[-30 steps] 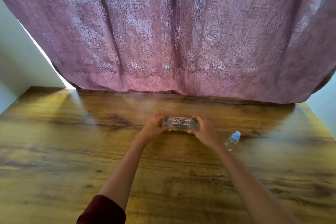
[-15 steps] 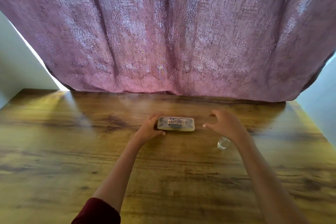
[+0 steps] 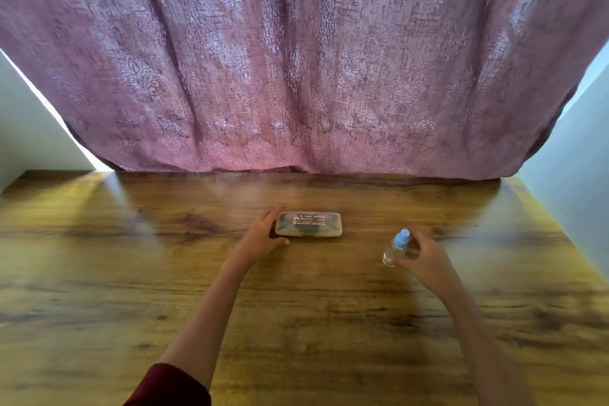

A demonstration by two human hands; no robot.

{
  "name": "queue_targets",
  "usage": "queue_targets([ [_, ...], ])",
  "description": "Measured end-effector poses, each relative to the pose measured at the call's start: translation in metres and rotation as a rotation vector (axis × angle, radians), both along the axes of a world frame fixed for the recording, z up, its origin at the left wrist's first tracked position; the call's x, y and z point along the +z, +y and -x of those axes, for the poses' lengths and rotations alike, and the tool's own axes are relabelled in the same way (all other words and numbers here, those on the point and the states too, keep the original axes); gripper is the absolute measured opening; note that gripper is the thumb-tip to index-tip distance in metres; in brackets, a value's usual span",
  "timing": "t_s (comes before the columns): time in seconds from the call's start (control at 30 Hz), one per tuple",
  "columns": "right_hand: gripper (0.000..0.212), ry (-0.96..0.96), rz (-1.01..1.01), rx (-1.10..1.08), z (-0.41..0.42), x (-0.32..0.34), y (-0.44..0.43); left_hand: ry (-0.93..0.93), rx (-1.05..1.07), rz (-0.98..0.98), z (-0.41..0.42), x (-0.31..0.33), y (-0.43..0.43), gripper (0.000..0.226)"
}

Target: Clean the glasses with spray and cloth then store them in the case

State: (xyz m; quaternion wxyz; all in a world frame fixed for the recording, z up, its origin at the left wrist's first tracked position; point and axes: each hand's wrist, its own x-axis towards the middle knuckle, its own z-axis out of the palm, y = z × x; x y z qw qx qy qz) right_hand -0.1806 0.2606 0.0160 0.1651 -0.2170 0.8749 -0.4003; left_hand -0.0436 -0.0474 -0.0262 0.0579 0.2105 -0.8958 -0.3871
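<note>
A translucent glasses case [image 3: 308, 223] with gold lettering lies shut on the wooden table [image 3: 131, 273], dark glasses faintly showing through its lid. My left hand [image 3: 260, 236] rests against the case's left end, fingers spread along it. To the right, my right hand [image 3: 425, 260] is wrapped around a small clear spray bottle [image 3: 395, 247] with a light blue cap, tilted to the left just above the table. No cloth is in view.
A pink patterned curtain [image 3: 296, 59] hangs behind the table and reaches its far edge. Pale walls stand at the left and right. The table's right edge [image 3: 560, 234] runs diagonally near the bottle.
My right hand left the case's right end, moved right and down, and closed around the spray bottle. The case was set down flat; my left hand stays at its left end.
</note>
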Motion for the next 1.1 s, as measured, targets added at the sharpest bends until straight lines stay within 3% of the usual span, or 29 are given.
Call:
queue_targets([
  [0.27,0.041,0.109,-0.037,-0.065,-0.003,-0.007,-0.020,0.008,-0.017,0.021,-0.001,0.000,0.000,0.067],
  [0.67,0.032,0.128,-0.002,-0.035,0.010,-0.008,-0.089,0.021,-0.022,0.074,-0.002,-0.001,0.001,0.063],
  [1.0,0.040,0.112,-0.046,-0.055,0.012,-0.016,-0.092,-0.027,-0.013,0.048,-0.003,0.005,0.002,0.067],
  [1.1,0.050,0.071,-0.002,-0.048,0.008,-0.007,-0.092,0.037,0.031,0.009,-0.003,0.005,0.002,0.073],
])
